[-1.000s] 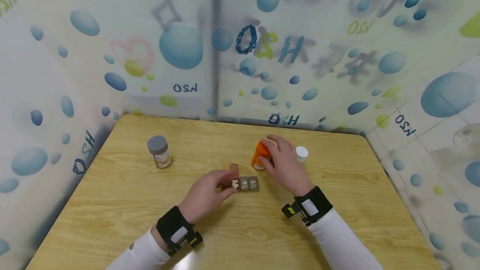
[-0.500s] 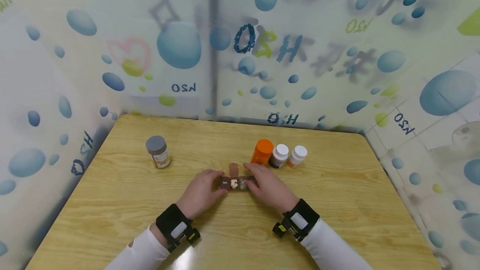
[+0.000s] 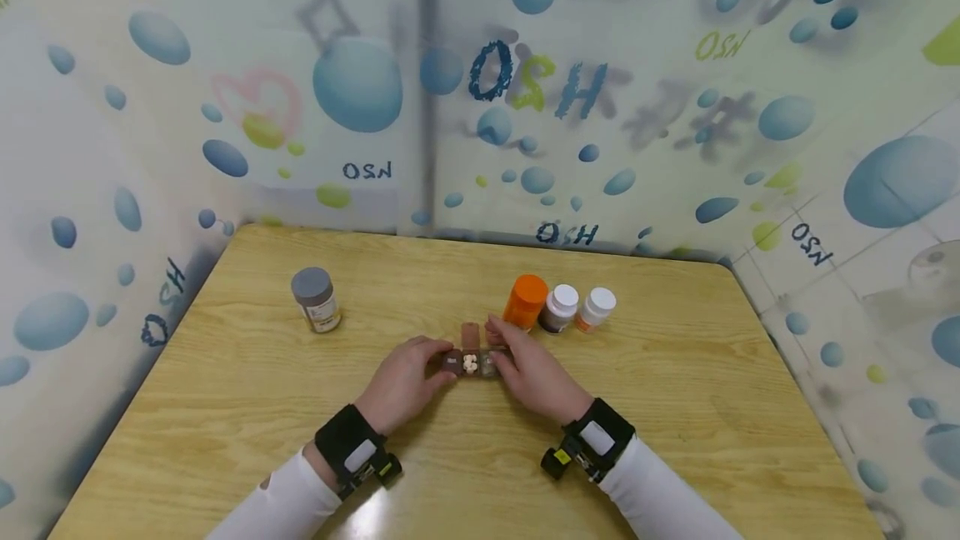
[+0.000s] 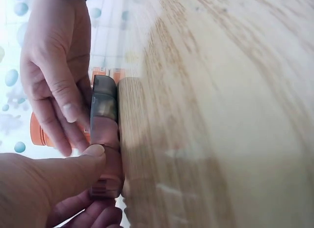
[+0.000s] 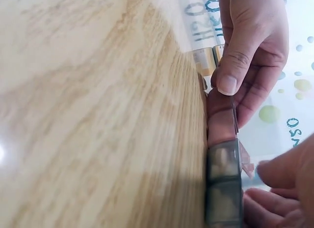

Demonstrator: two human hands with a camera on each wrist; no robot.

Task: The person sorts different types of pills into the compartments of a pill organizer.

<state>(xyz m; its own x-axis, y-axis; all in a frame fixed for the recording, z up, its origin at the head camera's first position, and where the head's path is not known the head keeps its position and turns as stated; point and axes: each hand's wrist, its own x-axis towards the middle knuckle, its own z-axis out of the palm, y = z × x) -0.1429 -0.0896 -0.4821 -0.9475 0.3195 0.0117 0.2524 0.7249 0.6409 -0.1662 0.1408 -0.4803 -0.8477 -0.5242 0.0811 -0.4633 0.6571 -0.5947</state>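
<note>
A small pill organizer lies on the table, brown at its left part and grey at its right. One brown lid stands raised at the back, and pale tablets fill the compartment before it. My left hand pinches the left end, thumb on the front wall and fingers behind. At the right end is my right hand, its fingers loosely extended behind the box. Its thumb is beside the raised lid in the right wrist view. Pale contents show through the grey compartments.
Behind my right hand stand an orange bottle and two white-capped bottles in a row. A grey-lidded jar is farther left. Patterned walls border the wooden table at the back and sides.
My right hand has left the orange bottle and come forward and left to the pill organizer. The left hand stays at the organizer's left end, drawn slightly left, so more of it shows.
</note>
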